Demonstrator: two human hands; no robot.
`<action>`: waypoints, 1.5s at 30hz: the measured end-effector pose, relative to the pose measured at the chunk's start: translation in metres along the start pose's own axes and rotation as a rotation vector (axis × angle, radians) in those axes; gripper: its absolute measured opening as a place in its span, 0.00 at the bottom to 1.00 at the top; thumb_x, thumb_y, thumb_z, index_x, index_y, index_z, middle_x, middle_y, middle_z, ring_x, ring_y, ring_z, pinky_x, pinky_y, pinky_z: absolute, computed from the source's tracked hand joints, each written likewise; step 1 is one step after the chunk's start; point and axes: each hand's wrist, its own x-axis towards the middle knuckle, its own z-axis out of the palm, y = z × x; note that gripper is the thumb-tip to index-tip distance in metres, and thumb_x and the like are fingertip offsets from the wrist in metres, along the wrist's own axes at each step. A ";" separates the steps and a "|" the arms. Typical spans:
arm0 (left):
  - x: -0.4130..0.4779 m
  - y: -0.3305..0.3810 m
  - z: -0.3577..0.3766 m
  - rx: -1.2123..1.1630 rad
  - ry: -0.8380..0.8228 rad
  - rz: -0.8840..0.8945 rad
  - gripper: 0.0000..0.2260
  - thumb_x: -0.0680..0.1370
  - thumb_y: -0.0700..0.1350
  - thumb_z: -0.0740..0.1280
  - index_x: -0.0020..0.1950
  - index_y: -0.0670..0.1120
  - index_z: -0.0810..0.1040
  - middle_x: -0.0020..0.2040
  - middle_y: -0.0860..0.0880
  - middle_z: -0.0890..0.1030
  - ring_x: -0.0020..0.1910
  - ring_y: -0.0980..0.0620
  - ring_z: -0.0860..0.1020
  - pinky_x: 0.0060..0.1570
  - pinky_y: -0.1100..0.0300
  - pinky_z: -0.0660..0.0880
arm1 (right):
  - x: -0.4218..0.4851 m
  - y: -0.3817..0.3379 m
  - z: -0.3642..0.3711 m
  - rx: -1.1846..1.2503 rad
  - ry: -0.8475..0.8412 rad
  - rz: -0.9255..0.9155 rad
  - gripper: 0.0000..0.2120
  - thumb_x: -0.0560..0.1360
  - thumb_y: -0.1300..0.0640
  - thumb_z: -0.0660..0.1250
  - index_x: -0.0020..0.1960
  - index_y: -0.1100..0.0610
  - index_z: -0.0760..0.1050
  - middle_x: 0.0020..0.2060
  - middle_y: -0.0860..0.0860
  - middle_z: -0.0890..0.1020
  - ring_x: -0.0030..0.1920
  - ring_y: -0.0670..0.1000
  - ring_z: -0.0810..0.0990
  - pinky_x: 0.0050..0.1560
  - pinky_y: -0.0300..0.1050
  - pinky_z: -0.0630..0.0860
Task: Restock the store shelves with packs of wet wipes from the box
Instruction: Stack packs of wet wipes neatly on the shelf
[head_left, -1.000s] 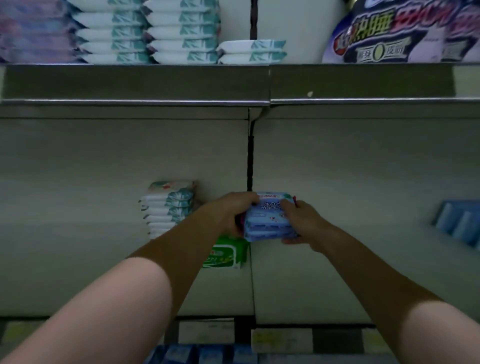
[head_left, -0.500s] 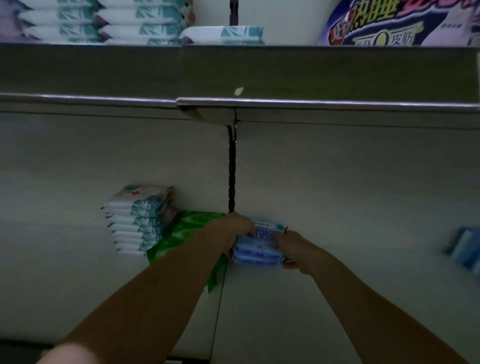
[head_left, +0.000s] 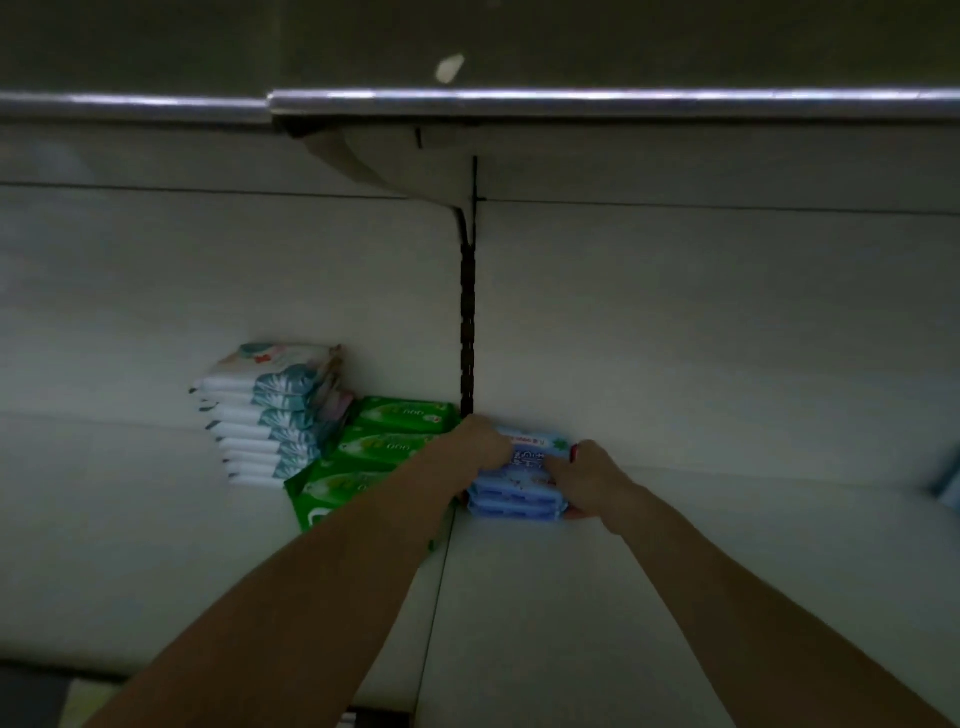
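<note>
The blue packs (head_left: 519, 496) sit as a small stack at the back of the shelf (head_left: 701, 582), just right of the upright (head_left: 467, 322). This probably starts a new row beside the green packs (head_left: 374, 452) and white packs (head_left: 260, 410). Holding both ends keeps the stack square. Both arms reach forward, nearly straight. The left hand (head_left: 485, 441) curls its fingers over the stack's left end. The right hand (head_left: 592, 478) clasps the right end, fingers on top.

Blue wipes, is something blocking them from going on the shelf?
Nothing visible blocks them. The left hand and right hand hold the blue wipes on the shelf by the back wall; the green packs sit beside them on the left, not behind.
</note>
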 end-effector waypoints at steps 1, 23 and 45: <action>0.004 0.000 0.001 0.009 -0.025 0.007 0.09 0.80 0.38 0.62 0.40 0.42 0.69 0.38 0.44 0.71 0.37 0.49 0.72 0.43 0.55 0.74 | -0.004 -0.002 -0.004 0.022 -0.014 -0.002 0.23 0.78 0.55 0.65 0.68 0.64 0.65 0.50 0.57 0.77 0.42 0.53 0.79 0.39 0.46 0.80; -0.031 -0.010 0.022 1.188 0.223 0.271 0.30 0.80 0.44 0.63 0.77 0.42 0.51 0.72 0.38 0.62 0.65 0.42 0.71 0.56 0.53 0.72 | -0.007 0.010 -0.010 -0.573 -0.150 -0.294 0.35 0.71 0.60 0.72 0.73 0.54 0.59 0.63 0.56 0.74 0.58 0.57 0.76 0.51 0.43 0.73; -0.006 -0.004 -0.022 1.305 0.082 0.502 0.23 0.76 0.50 0.67 0.70 0.51 0.67 0.59 0.48 0.76 0.58 0.46 0.74 0.61 0.50 0.65 | -0.013 0.000 -0.011 -0.574 -0.109 -0.264 0.29 0.79 0.55 0.64 0.77 0.53 0.57 0.71 0.57 0.67 0.67 0.57 0.71 0.65 0.47 0.69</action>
